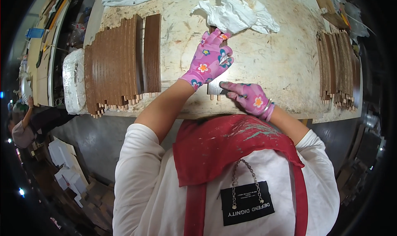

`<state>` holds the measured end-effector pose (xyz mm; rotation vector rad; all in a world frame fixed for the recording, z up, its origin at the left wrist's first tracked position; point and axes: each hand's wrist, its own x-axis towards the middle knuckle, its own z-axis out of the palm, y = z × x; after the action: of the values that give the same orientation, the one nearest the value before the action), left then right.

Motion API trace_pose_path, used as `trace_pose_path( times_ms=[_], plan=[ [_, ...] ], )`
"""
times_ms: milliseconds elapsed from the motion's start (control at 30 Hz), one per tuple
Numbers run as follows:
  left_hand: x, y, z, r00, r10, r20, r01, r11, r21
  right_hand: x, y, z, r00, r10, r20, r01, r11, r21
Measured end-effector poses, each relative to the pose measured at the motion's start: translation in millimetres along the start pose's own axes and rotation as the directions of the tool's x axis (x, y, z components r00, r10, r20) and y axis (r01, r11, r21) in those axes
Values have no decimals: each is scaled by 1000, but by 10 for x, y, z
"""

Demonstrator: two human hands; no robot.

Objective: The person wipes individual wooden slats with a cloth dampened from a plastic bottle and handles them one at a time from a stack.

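A brown wooden slat (213,91) with dowel pegs at its near end lies lengthwise on the workbench (281,62), in front of me. My left hand (209,60), in a pink flowered glove, presses down on the slat's middle and covers most of it. My right hand (249,98), in a matching glove, pinches a small dark tool (223,88) against the slat's near end. Just beyond my left fingertips lies a crumpled white rag (235,13), which hides the far end of the slat.
A large stack of brown slats (120,64) stands on the bench's left, and another stack (338,68) on its right. A white wrapped bundle (74,87) sits at the left edge. Another person (22,130) is at the far left, with white blocks (68,172) on the floor.
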<state>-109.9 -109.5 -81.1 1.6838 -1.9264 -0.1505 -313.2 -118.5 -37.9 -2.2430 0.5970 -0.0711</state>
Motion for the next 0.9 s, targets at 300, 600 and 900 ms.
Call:
trace_pose_path(
  times_ms=[300,600,900],
  plan=[
    [6,7,15,1000,-6,18,5,1000,7,-49,18,155,986,-49,-159,48,999,-10],
    [10,4,14,1000,-15,16,15,1000,2,42,63,-25,996,-88,27,92,976,-198],
    [8,10,-2,999,-34,27,33,999,17,-5,147,-10,979,-77,190,72,997,33]
  ],
)
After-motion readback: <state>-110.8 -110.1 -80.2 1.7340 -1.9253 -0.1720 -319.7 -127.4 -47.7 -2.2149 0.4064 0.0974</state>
